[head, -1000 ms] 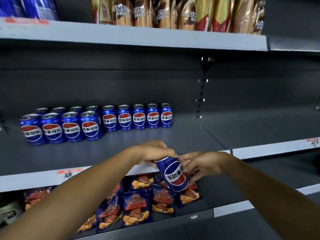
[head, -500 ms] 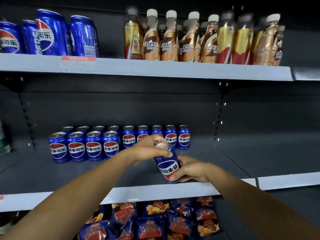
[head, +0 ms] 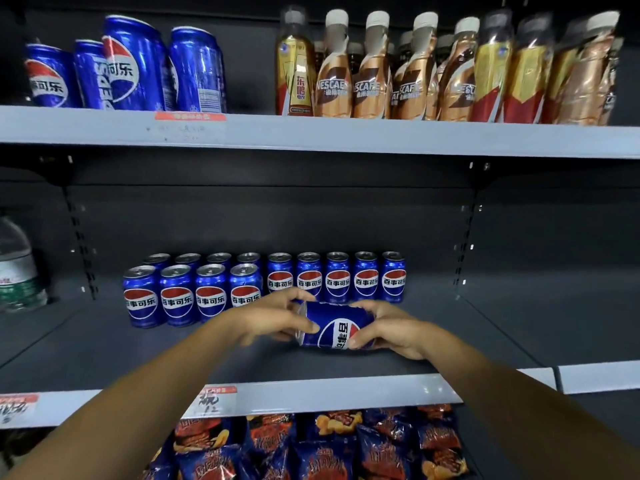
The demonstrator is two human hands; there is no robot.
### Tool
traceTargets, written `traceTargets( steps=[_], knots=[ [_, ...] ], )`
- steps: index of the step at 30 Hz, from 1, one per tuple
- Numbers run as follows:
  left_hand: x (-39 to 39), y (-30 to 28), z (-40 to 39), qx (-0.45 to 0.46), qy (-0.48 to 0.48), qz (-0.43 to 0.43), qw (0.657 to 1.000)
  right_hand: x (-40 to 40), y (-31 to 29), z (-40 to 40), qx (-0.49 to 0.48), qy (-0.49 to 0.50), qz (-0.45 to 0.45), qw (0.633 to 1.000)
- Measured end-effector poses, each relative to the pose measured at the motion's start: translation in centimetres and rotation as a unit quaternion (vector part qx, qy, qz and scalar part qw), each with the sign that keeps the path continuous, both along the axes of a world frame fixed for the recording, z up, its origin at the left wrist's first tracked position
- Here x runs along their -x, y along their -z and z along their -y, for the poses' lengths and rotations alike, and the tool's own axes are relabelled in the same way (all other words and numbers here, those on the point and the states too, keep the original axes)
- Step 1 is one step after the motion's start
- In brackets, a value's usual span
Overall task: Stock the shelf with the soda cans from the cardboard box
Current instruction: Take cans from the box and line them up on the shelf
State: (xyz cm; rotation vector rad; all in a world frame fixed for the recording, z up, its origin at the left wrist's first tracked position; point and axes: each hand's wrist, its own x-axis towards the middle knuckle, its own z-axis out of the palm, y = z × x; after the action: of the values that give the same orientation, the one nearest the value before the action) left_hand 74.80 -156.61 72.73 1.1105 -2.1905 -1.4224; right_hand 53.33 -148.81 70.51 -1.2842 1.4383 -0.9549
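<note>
A blue soda can (head: 334, 327) lies on its side in the air just above the dark middle shelf (head: 485, 327), held between both hands. My left hand (head: 273, 318) grips its top end, which points left. My right hand (head: 384, 329) grips its bottom end. Behind the hands, several matching blue cans (head: 263, 284) stand upright in two rows on the same shelf, the front row shorter and to the left. The cardboard box is out of view.
The top shelf (head: 311, 133) carries taller blue cans (head: 138, 67) on the left and brown coffee bottles (head: 433, 71) on the right. A water bottle (head: 17, 268) stands at far left. Snack bags (head: 322, 445) fill the shelf below. Bare shelf surface lies right of the can rows.
Both hands have lifted the can from below the shelf edge up over the middle shelf. The can has turned from upside-down and tilted to lying sideways. The view has tilted upward.
</note>
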Motion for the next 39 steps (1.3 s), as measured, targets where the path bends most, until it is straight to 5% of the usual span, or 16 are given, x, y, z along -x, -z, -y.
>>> traceTargets(
  steps=[10,16,21,29,39],
  knots=[
    [1.3,2.3,-0.3,-0.013,0.015,-0.039,0.999,-1.5,-0.9,1.1,0.093,0.060,0.093,0.990],
    [1.5,3.0,-0.7,0.077,-0.013,-0.021,0.997,-3.0,-0.7,2.1,0.127,0.094,0.115,0.981],
    [0.8,4.2,0.0,0.037,-0.046,-0.104,0.993,-4.0,-1.3,2.8,0.131,0.072,0.134,0.980],
    [-1.5,5.5,2.1,0.004,-0.074,-0.138,0.988,-6.1,0.9,4.2,0.008,0.016,0.035,0.999],
    [-3.2,7.2,3.9,0.003,-0.076,-0.151,0.986,-8.6,2.7,6.5,0.058,0.060,0.044,0.996]
  ],
)
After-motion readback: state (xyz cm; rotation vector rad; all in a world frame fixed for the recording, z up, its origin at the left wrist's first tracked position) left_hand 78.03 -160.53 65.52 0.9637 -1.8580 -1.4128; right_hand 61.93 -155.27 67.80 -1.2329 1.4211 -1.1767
